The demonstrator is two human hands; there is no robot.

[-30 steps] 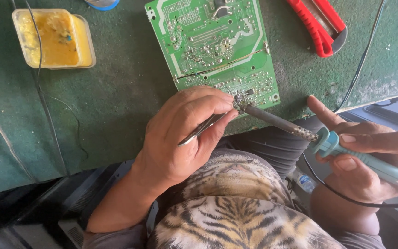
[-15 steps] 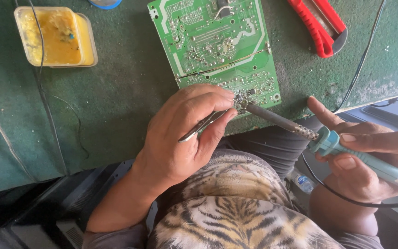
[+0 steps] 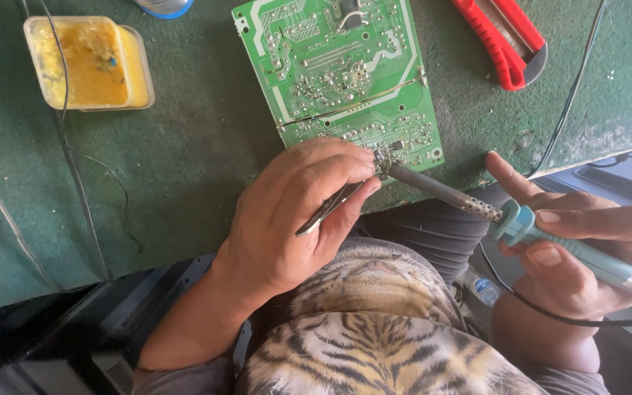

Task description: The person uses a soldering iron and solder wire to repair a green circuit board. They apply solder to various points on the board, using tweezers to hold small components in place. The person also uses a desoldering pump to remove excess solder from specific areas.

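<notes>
Near the centre of the frame, the left hand [image 3: 287,219] pinches a pair of slim metal tweezers [image 3: 330,208], fingers closed tight around them, with the tips aimed at the lower edge of the green circuit board [image 3: 338,66]. At the right side of the frame the right hand [image 3: 587,249] is wrapped around the teal handle of a soldering iron [image 3: 521,223], whose dark barrel slants up and to the left so that its tip meets the board at the same spot, just beside the tweezer tips. The board lies solder side up on the green worktop [image 3: 199,153], reaching from the upper centre of the frame down to the hands.

To do this well, the iron's tip probably wants to rest flat on the joint rather than skate across neighbouring pads, which sit close together here. The tweezers should likely hold steady and pull only when the solder looks wet. Bracing the left hand's heel on the worktop edge would help, as the board looks unclamped.

An open tub of yellow flux [image 3: 89,62] sits at upper left, well apart; a red utility knife [image 3: 506,44] lies at upper right.
</notes>
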